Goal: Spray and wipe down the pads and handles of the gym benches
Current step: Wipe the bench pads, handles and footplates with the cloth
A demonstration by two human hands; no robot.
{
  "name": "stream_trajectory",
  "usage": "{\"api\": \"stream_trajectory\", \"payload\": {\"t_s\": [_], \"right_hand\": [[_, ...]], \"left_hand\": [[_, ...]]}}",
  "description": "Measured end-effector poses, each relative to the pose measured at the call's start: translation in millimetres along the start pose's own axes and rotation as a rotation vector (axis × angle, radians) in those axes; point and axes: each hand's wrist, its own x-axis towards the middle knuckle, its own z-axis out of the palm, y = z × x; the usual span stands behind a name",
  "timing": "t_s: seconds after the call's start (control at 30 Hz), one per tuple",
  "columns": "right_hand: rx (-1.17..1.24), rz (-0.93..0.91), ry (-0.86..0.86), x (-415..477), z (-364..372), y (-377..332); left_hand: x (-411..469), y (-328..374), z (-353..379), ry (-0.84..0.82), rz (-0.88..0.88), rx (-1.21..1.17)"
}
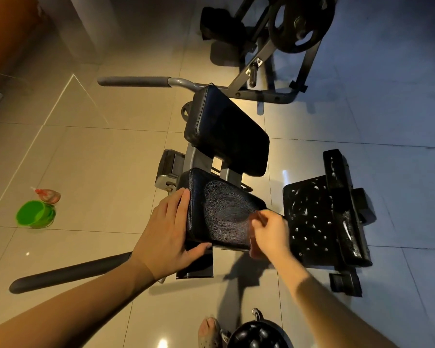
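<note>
The person's left hand [166,234] lies flat against the near left corner of the black padded bench seat [221,212], fingers straight and close together along its left edge, thumb spread along its near edge. The right hand [271,234] is curled round a blurred reddish-brown cloth [255,244], pressing it on the seat's near right part; pale curved smears mark the seat's top. A black rounded bar handle [68,272] reaches out to the near left. On the floor to the left stands a green plastic bucket [35,213]; its contents cannot be made out. Just behind it is a clear spray bottle [48,195] holding reddish liquid. To the right sits a black flat pad [312,217] speckled with white droplets. Farther off rise the black padded backrest [226,129] and a grey bar handle [136,81]
</note>
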Motion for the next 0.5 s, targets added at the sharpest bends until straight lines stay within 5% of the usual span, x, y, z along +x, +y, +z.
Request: {"api": "stream_trajectory", "payload": {"t_s": [0.2,0.33,0.5], "right_hand": [[0.085,-0.263,-0.007,1,19,-86],[0.1,-0.518,-0.13,-51,2,-49],[-0.061,-0.113,-0.034,17,-4,7]], "left_hand": [[-1,1,-2,-0.013,-0.016,0.009],[-1,2,-3,-0.018,-0.027,0.002],[-2,4,-3,-0.005,-0.03,0.046]]}}
